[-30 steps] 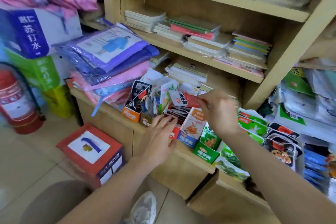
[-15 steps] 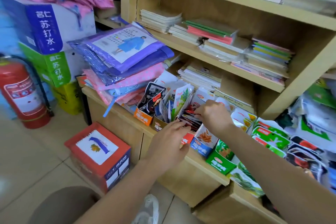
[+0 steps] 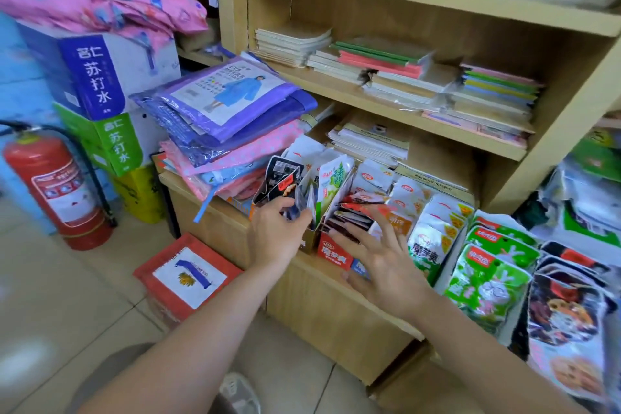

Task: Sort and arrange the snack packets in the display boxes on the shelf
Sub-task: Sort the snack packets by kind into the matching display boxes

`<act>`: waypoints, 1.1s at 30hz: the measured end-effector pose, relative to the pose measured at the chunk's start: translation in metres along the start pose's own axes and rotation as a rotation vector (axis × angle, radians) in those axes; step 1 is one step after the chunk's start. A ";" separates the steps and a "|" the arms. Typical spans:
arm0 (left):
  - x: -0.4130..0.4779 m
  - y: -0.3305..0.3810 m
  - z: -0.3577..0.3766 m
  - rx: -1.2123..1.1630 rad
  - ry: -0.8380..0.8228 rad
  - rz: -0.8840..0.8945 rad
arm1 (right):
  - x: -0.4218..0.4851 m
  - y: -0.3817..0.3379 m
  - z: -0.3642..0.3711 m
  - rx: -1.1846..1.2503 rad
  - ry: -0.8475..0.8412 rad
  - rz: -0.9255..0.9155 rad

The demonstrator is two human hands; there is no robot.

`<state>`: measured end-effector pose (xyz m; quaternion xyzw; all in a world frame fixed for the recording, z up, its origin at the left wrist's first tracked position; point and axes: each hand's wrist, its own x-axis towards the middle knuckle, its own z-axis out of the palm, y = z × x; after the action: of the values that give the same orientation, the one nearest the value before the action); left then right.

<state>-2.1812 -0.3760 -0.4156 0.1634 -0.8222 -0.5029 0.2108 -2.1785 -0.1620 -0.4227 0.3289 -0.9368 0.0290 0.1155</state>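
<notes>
Several small display boxes stand along the front of the low wooden shelf. A red box holds dark red snack packets. Left of it, a black display box and a green-and-white packet stand upright. My left hand pinches a few dark packets beside the black box. My right hand hovers with fingers spread in front of the red box, holding nothing. White-and-green packets lie in rows to the right.
Folded raincoat packs are piled at the shelf's left end. Notebooks fill the upper shelves. A red fire extinguisher, stacked cartons and a red box on the floor stand to the left. More snack bags hang at right.
My right hand let go of the red packet into the red box and pulled back with fingers spread. My left hand moved left and closed on packets by the black box. The camera shifted left.
</notes>
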 end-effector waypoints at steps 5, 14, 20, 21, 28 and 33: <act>0.016 0.008 0.003 0.199 0.004 0.035 | -0.004 -0.006 0.008 0.009 0.026 0.015; 0.025 0.010 -0.016 0.036 0.181 0.088 | -0.006 -0.001 0.007 0.159 0.004 0.016; 0.009 0.023 -0.057 -0.440 0.293 -0.053 | -0.005 -0.002 0.007 0.353 0.034 0.070; 0.004 0.029 -0.061 -0.527 0.302 -0.104 | -0.005 -0.004 0.005 0.440 0.067 0.095; -0.034 0.062 -0.062 -0.875 0.105 -0.328 | -0.014 -0.045 -0.047 1.425 0.370 0.600; -0.058 0.071 -0.040 -0.941 -0.088 -0.351 | -0.029 -0.065 -0.062 2.241 0.206 0.714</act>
<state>-2.1144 -0.3474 -0.3466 0.1648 -0.4747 -0.8533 0.1390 -2.1041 -0.1873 -0.3705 -0.0377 -0.4138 0.8922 -0.1771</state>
